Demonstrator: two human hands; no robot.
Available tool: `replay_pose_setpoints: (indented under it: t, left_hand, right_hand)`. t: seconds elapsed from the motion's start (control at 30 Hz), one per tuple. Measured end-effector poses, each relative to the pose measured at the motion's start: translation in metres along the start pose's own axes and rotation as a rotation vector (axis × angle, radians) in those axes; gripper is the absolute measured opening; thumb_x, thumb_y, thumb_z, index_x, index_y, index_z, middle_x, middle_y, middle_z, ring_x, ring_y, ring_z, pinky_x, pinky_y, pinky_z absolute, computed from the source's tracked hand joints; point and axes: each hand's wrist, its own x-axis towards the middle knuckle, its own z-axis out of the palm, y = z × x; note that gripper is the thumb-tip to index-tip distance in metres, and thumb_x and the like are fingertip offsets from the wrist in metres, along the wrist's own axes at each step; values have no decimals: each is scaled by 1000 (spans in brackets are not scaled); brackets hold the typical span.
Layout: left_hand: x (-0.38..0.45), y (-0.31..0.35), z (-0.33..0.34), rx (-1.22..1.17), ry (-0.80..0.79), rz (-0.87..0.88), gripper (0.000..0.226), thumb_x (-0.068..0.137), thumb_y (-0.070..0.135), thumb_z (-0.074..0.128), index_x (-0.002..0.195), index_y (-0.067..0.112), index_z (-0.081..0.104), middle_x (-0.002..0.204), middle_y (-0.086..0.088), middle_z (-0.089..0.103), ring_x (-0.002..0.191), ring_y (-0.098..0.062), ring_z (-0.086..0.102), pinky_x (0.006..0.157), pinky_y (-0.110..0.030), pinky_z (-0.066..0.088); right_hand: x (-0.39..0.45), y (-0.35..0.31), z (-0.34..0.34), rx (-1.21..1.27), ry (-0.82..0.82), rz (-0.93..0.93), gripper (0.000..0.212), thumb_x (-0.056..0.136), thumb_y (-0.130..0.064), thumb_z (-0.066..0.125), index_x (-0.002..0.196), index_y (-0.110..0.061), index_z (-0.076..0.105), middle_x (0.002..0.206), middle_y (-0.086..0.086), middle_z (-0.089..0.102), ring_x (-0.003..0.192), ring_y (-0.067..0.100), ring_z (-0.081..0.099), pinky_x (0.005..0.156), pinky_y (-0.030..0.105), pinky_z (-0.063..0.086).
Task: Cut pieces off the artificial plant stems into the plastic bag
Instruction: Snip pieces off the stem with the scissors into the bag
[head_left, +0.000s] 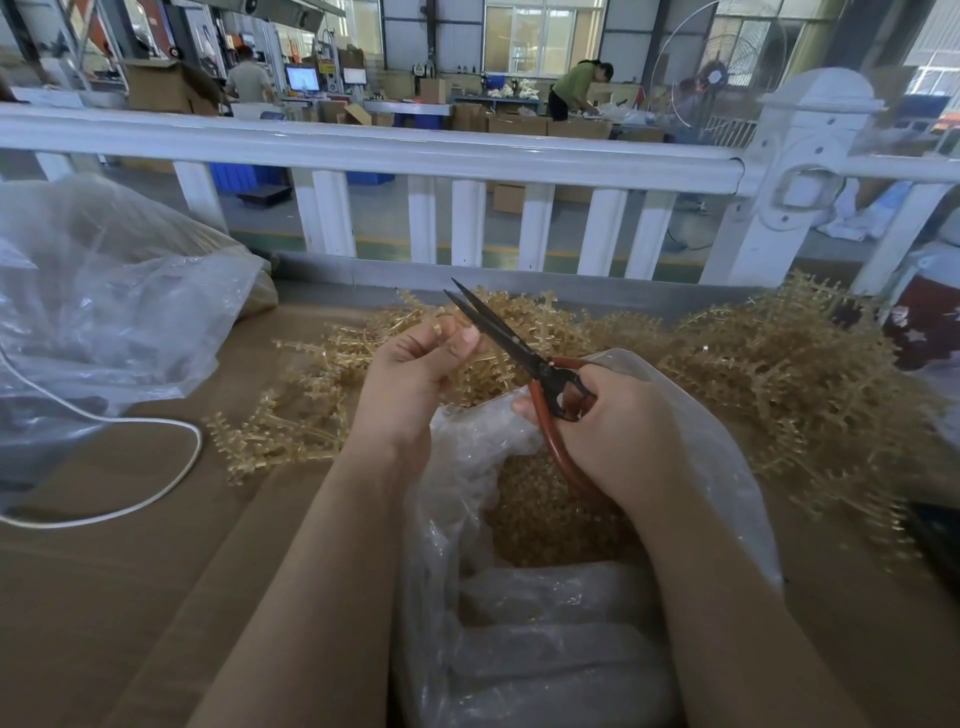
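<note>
Golden plastic stem (439, 328) sits pinched in the left hand (415, 371) above the plastic bag (519, 597); the right hand (618, 431) grips scissors (511, 345), blades barely parted. Best snip over the bag's mouth so pieces drop inside

Golden-tan stems (779, 374), red-handled scissors (524, 358) (black blades)

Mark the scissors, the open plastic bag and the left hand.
scissors (511, 344): head view, on the dark blades near the pivot.
plastic bag (717, 467): head view, on the right wall of the bag, beside the right wrist.
left hand (415, 371): head view, on the back of the hand.
</note>
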Motion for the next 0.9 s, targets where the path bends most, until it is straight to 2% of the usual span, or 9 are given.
replay_pose_setpoints:
  t: [0.13, 0.2, 0.27, 0.33, 0.47, 0.57, 0.7, 0.8, 0.9]
  left_hand:
    - [-1, 1, 0, -70, -8, -30, 11, 80, 28, 72, 73, 21, 74, 76, 1, 67, 63, -7, 50, 64, -26, 35]
    - [0, 2, 0, -112, -18, -43, 11, 77, 29, 72, 72, 20, 74, 76, 3, 68, 62, -6, 51, 62, -23, 36]
    - [0, 2, 2, -144, -40, -56, 9, 78, 28, 71, 72, 21, 74, 77, 4, 70, 61, -4, 54, 59, -19, 39]
    - [-1, 2, 3, -153, -61, -63, 8, 80, 25, 70, 75, 20, 72, 77, 4, 70, 60, -4, 55, 56, -16, 41]
    - [-2, 0, 6, -111, -81, -60, 10, 79, 25, 71, 76, 15, 72, 75, 1, 68, 60, -5, 53, 56, -18, 39]
    - [-1, -2, 10, -94, -64, -69, 9, 80, 23, 72, 75, 16, 74, 73, -2, 65, 60, -7, 51, 58, -22, 36]
    - [-1, -5, 12, -87, -59, -79, 19, 78, 23, 73, 88, 7, 73, 71, -1, 66, 59, -8, 53, 56, -26, 36]
    - [-3, -5, 15, -73, -68, -69, 25, 76, 23, 73, 88, 2, 71, 65, 1, 66, 55, -6, 54, 49, -17, 41]
    - [-3, -5, 17, -97, -87, -84, 23, 78, 22, 72, 88, 1, 71, 66, 1, 68, 56, -5, 56, 55, -15, 46]
  right_hand:
    - [1, 0, 1, 174, -39, 87, 54, 67, -80, 62, 77, -28, 71, 67, -16, 67, 66, 1, 63, 57, 12, 46]
    - [3, -1, -1, 288, -1, 132, 44, 71, -69, 72, 71, -26, 69, 65, -18, 66, 67, -1, 62, 58, 12, 47]
    - [4, -3, -3, 415, 28, 163, 40, 75, -58, 77, 66, -21, 66, 63, -10, 65, 61, 5, 61, 57, 16, 47]
    - [4, -5, -8, 537, 8, 195, 37, 76, -52, 79, 68, -17, 69, 65, -1, 67, 62, 12, 64, 61, 25, 52]
    - [6, -11, -12, 694, -81, 219, 19, 80, -34, 82, 76, -17, 75, 72, -2, 75, 69, 13, 72, 65, 22, 57]
    - [6, -13, -12, 756, -137, 246, 12, 79, -26, 83, 78, -17, 76, 77, 0, 77, 75, 15, 74, 75, 29, 60]
    - [7, -13, -12, 807, -173, 252, 7, 81, -18, 83, 79, -14, 77, 79, 2, 77, 78, 16, 74, 75, 28, 59]
    - [9, -12, -12, 870, -177, 328, 6, 81, -12, 82, 85, -9, 77, 85, 10, 77, 87, 30, 74, 88, 49, 59]
    - [10, -12, -13, 882, -153, 326, 7, 82, -8, 81, 81, -14, 78, 86, 12, 76, 90, 33, 73, 93, 55, 56]
